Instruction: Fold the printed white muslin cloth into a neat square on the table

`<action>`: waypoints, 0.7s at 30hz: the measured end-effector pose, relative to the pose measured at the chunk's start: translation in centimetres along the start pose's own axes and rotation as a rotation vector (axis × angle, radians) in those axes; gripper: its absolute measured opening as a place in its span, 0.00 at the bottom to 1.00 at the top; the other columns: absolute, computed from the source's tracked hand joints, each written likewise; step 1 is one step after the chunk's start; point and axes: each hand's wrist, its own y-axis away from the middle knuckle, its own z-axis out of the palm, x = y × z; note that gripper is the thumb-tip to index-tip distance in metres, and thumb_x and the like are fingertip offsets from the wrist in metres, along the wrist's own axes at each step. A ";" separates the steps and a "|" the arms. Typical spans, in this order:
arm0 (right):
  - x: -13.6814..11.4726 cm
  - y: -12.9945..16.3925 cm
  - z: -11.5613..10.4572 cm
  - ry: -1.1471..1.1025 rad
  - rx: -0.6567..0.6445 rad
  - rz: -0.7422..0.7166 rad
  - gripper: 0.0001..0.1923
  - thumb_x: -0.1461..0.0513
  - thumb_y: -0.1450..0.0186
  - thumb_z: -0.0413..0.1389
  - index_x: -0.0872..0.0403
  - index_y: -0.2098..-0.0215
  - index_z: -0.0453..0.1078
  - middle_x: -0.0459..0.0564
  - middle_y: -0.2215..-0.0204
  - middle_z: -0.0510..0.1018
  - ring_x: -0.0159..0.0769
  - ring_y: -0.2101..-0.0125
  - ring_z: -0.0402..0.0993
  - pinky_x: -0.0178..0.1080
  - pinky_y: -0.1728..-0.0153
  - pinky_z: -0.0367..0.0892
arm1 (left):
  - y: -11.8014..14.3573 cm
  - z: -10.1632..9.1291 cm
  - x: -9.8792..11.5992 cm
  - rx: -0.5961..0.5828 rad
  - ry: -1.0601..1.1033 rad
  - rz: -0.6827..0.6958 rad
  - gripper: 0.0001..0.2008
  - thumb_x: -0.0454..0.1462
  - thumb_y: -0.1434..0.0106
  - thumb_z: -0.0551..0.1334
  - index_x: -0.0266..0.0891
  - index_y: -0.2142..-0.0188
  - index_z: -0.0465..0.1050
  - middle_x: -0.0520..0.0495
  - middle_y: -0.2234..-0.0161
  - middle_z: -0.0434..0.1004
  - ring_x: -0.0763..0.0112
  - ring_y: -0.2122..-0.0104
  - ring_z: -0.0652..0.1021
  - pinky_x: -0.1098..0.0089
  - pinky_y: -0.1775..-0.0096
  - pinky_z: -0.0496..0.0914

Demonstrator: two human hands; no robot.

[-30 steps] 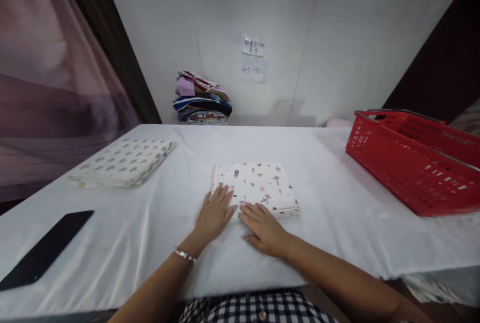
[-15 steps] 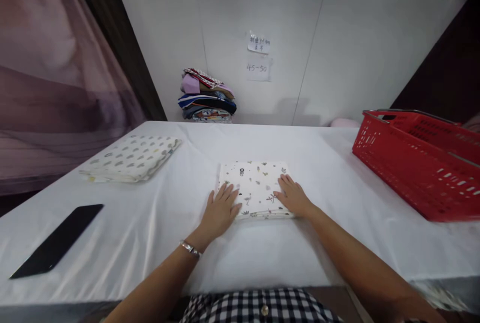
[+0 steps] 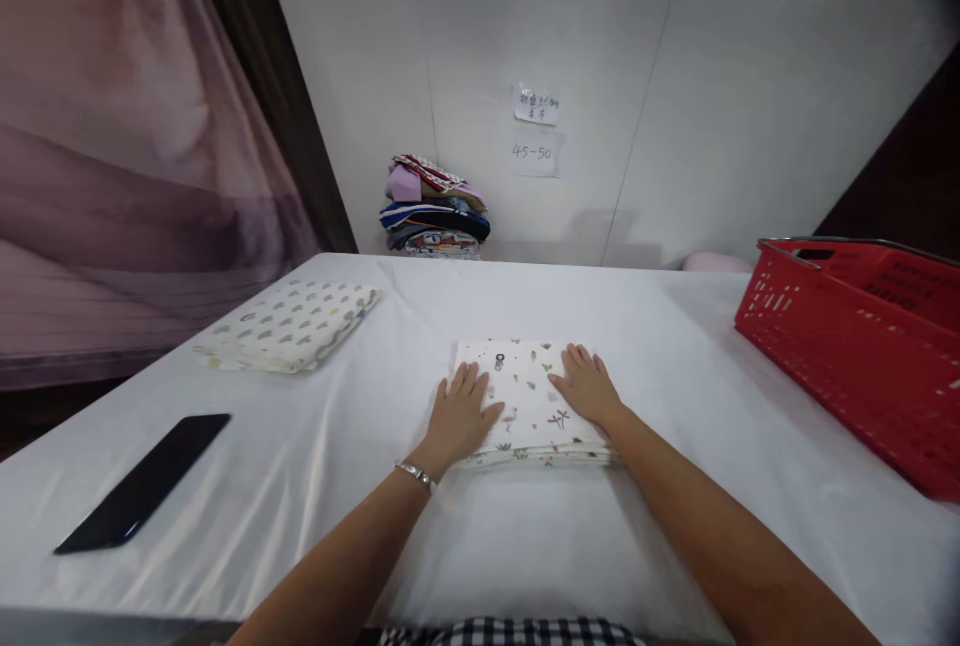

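Note:
A folded white cloth [image 3: 529, 416] printed with small plants and a flamingo lies flat in front of me on the table. My left hand [image 3: 461, 414] rests palm down on its left side, fingers spread. On its right side lies my right hand [image 3: 589, 386], also flat with the fingers stretched out. Several layers show along the cloth's near edge. Neither hand grips the fabric; both press on its top.
A second folded cloth [image 3: 300, 321] with grey-green shapes lies at the left. Nearer me is a black flat slab [image 3: 146, 486]. A red plastic basket [image 3: 855, 356] stands at the right. Behind the white-covered table [image 3: 570, 301] rises a pile of folded textiles [image 3: 435, 211].
The view has shifted, so everything sits a little further right and lower. My right hand has moved slightly up along the cloth's right edge; my left hand stays on the left side.

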 end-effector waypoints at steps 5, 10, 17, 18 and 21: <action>0.3 -0.1 0.1 0.024 0.002 0.007 0.34 0.48 0.34 0.37 0.61 0.37 0.49 0.57 0.36 0.46 0.45 0.36 0.36 0.50 0.40 0.38 | 0.4 -0.4 0.2 -0.017 0.038 -0.013 0.28 0.50 0.35 0.45 0.38 0.40 0.55 0.42 0.36 0.48 0.56 0.37 0.48 0.51 0.44 0.57; -1.7 -1.4 -1.2 0.019 0.066 -0.043 0.35 0.47 0.34 0.36 0.60 0.36 0.48 0.56 0.35 0.44 0.44 0.36 0.34 0.50 0.40 0.35 | 0.4 -0.3 0.4 0.012 0.059 -0.002 0.28 0.49 0.36 0.48 0.37 0.41 0.56 0.39 0.37 0.49 0.56 0.37 0.48 0.54 0.47 0.62; -2.3 -2.0 0.5 0.010 -0.017 -0.109 0.32 0.49 0.33 0.39 0.59 0.37 0.50 0.56 0.36 0.46 0.45 0.37 0.38 0.51 0.40 0.39 | 1.1 -0.7 0.8 0.103 0.080 -0.010 0.23 0.47 0.36 0.50 0.38 0.45 0.62 0.41 0.39 0.56 0.54 0.38 0.54 0.51 0.45 0.59; -2.3 -2.1 0.3 -0.003 -0.016 -0.106 0.32 0.49 0.33 0.39 0.59 0.38 0.51 0.56 0.36 0.47 0.46 0.37 0.38 0.52 0.41 0.39 | 1.6 -0.8 1.0 0.135 0.081 -0.016 0.22 0.47 0.35 0.50 0.39 0.47 0.63 0.41 0.40 0.58 0.55 0.39 0.55 0.50 0.44 0.57; -3.4 -2.8 -0.8 -0.069 0.018 -0.142 0.30 0.50 0.33 0.40 0.58 0.39 0.54 0.58 0.37 0.50 0.47 0.37 0.40 0.53 0.41 0.41 | 3.3 -1.1 1.7 0.212 0.092 -0.016 0.19 0.46 0.35 0.49 0.42 0.48 0.65 0.44 0.43 0.63 0.57 0.40 0.58 0.48 0.43 0.54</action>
